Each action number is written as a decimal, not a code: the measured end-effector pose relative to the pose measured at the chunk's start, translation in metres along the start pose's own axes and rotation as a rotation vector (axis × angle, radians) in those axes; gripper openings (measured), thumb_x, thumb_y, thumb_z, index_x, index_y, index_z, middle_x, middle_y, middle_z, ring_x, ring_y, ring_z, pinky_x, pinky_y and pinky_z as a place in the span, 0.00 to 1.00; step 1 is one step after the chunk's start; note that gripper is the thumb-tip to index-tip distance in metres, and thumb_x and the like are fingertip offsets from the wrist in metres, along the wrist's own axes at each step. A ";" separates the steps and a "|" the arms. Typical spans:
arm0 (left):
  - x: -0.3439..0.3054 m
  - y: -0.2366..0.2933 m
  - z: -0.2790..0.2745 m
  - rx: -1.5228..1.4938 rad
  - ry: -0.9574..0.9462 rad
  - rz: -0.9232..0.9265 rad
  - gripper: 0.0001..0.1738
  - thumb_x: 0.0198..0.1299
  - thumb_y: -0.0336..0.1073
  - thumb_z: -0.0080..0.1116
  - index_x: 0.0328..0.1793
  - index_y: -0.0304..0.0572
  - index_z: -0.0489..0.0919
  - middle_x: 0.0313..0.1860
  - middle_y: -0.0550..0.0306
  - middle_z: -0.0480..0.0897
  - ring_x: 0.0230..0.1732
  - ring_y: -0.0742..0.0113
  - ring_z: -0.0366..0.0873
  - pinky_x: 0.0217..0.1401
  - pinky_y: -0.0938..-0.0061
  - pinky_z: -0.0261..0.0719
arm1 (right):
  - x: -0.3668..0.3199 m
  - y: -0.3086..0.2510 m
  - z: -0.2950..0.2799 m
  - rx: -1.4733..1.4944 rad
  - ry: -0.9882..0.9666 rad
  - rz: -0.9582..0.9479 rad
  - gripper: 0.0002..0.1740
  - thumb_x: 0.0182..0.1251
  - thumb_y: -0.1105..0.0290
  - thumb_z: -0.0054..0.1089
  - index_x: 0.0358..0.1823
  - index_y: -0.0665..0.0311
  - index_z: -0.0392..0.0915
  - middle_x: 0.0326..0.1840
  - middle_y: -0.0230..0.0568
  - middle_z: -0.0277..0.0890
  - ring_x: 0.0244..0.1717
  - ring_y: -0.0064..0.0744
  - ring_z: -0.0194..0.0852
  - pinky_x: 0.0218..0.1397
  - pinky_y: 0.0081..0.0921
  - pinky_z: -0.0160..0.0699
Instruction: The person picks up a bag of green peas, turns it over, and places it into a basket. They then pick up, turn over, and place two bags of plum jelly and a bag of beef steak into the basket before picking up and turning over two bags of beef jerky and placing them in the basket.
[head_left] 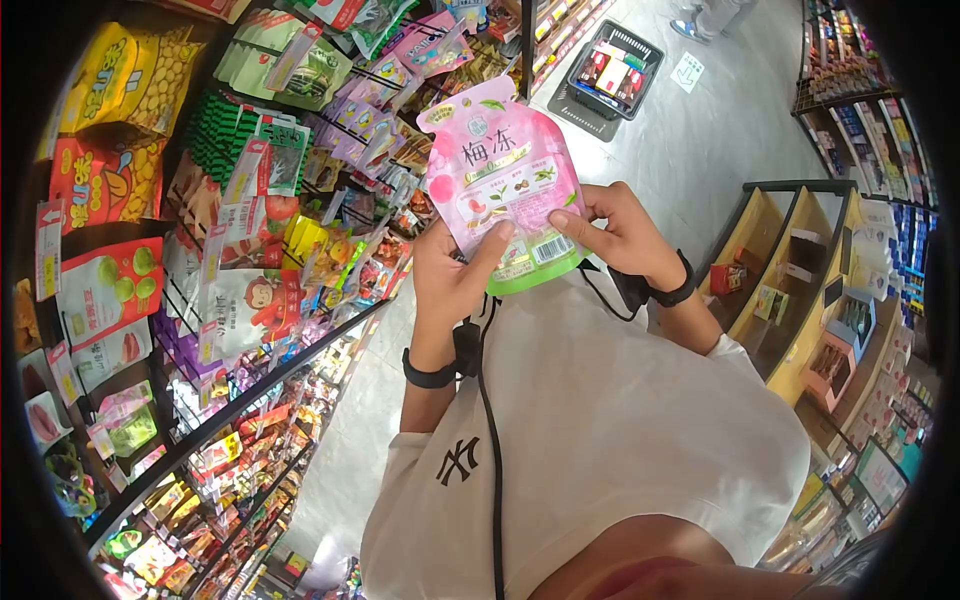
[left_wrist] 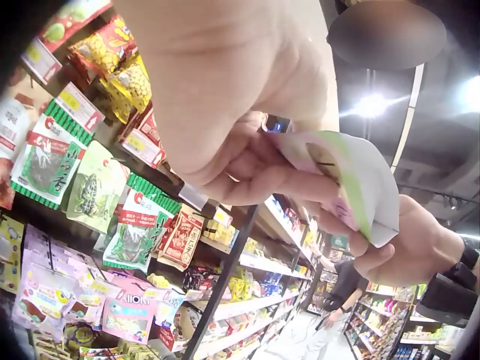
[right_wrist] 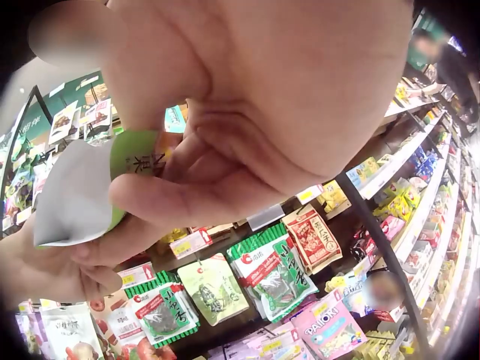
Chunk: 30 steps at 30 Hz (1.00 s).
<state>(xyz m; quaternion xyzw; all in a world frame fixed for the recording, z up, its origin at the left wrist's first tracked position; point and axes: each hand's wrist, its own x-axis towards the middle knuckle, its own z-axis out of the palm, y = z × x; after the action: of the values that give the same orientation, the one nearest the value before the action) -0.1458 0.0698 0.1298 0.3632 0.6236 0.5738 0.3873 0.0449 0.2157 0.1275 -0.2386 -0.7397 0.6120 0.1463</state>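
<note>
A pink snack pouch (head_left: pixel 505 170) with a green bottom edge is held up in front of the chest, its printed side with the barcode facing the head camera. My left hand (head_left: pixel 455 275) pinches its lower left part, thumb on the printed face and fingers behind. On the lower right, my right hand (head_left: pixel 625 235) grips it the same way, thumb near the barcode. In the left wrist view the pouch (left_wrist: pixel 349 180) is seen from its bottom end, fingers curled under it. The right wrist view shows the pouch's pale bottom (right_wrist: pixel 79 191) between both hands.
A rack of hanging snack bags (head_left: pixel 270 200) runs along the left. A black shopping basket (head_left: pixel 615 75) with goods stands on the floor ahead. Wooden shelving (head_left: pixel 790 270) is at the right. Another person's legs (head_left: pixel 715 18) show at the top.
</note>
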 end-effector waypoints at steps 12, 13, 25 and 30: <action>0.003 0.003 0.022 -0.032 0.029 0.006 0.15 0.67 0.33 0.69 0.55 0.30 0.83 0.44 0.55 0.90 0.42 0.77 0.85 0.45 0.78 0.81 | 0.001 0.008 -0.018 0.069 -0.002 -0.118 0.12 0.77 0.66 0.63 0.49 0.69 0.85 0.17 0.31 0.70 0.19 0.12 0.56 0.22 0.23 0.55; 0.003 0.003 0.022 -0.025 0.031 0.009 0.15 0.67 0.33 0.69 0.55 0.30 0.83 0.43 0.55 0.90 0.42 0.77 0.84 0.45 0.78 0.81 | 0.001 0.009 -0.018 0.065 -0.007 -0.116 0.12 0.77 0.66 0.63 0.49 0.69 0.84 0.17 0.31 0.71 0.19 0.12 0.56 0.22 0.23 0.55; 0.017 -0.019 0.008 0.033 -0.005 -0.053 0.15 0.69 0.35 0.67 0.57 0.34 0.84 0.42 0.60 0.88 0.37 0.79 0.80 0.41 0.78 0.78 | 0.022 0.027 -0.013 0.127 -0.042 -0.085 0.13 0.78 0.66 0.62 0.50 0.70 0.84 0.22 0.30 0.76 0.23 0.12 0.62 0.26 0.22 0.63; 0.056 -0.078 -0.011 0.033 -0.074 -0.042 0.18 0.71 0.37 0.65 0.60 0.33 0.82 0.49 0.59 0.87 0.45 0.76 0.81 0.49 0.75 0.79 | 0.064 0.068 -0.010 0.112 -0.096 0.017 0.15 0.79 0.63 0.60 0.49 0.71 0.84 0.24 0.27 0.75 0.25 0.10 0.64 0.27 0.20 0.64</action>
<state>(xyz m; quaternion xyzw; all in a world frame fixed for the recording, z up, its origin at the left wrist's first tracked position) -0.1805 0.1090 0.0489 0.3772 0.6258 0.5413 0.4160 0.0079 0.2671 0.0582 -0.2068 -0.7083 0.6644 0.1185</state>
